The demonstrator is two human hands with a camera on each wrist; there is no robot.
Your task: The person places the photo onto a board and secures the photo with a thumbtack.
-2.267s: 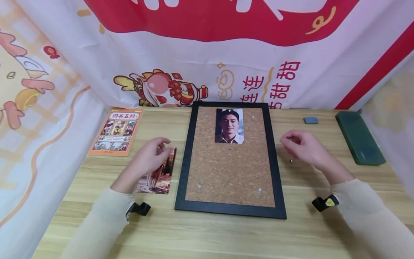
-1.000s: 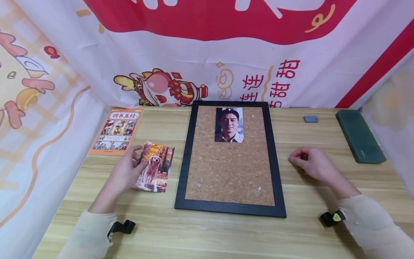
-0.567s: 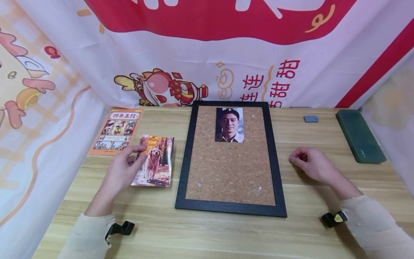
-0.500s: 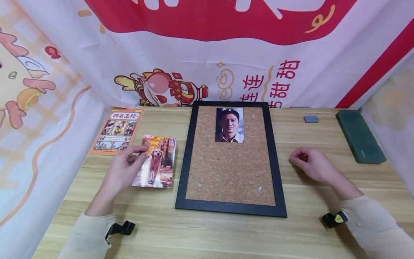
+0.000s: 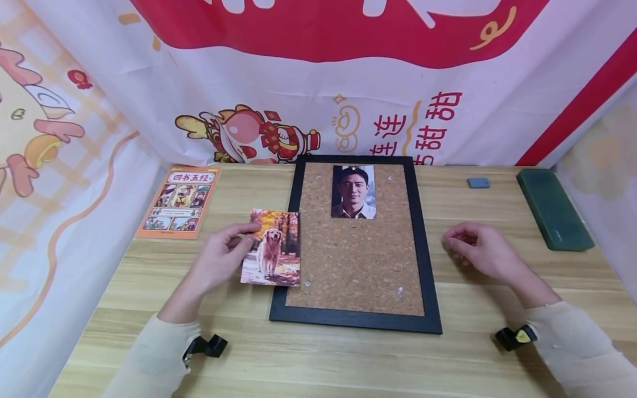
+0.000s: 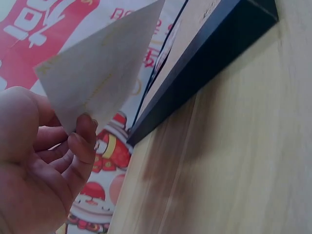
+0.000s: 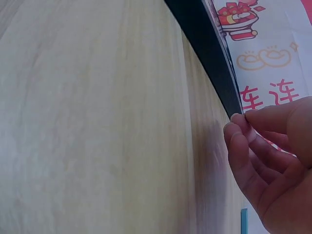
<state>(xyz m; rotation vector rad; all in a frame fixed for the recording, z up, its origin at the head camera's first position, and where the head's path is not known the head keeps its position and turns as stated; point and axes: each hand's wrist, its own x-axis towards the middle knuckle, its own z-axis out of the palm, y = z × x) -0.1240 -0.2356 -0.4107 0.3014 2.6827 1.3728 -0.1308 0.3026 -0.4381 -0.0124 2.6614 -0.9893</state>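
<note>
My left hand [image 5: 225,253] pinches the left edge of a photo of a golden retriever [image 5: 269,251] between thumb and fingers. The photo's right side hangs over the left frame of the corkboard [image 5: 358,260]; its pale back [image 6: 100,68] shows in the left wrist view, raised off the table. A man's portrait photo [image 5: 354,193] is pinned to the top of the board. To the board's right, my right hand [image 5: 480,249] holds thumb and fingertips together where a tiny pin lay earlier; the pin itself is hidden by the fingers [image 7: 239,139].
Clear pins [image 5: 307,284] sit near the board's corners. At the back left lies an orange booklet [image 5: 179,203]. A small blue block [image 5: 479,183] and a long green case [image 5: 554,210] are at the right. A printed cloth [image 5: 278,83] hangs behind the wooden table [image 5: 348,362].
My left hand has picked up the dog photo from the table and carried it right, over the board's frame. My right hand came down to the pin's spot and has since barely moved.
</note>
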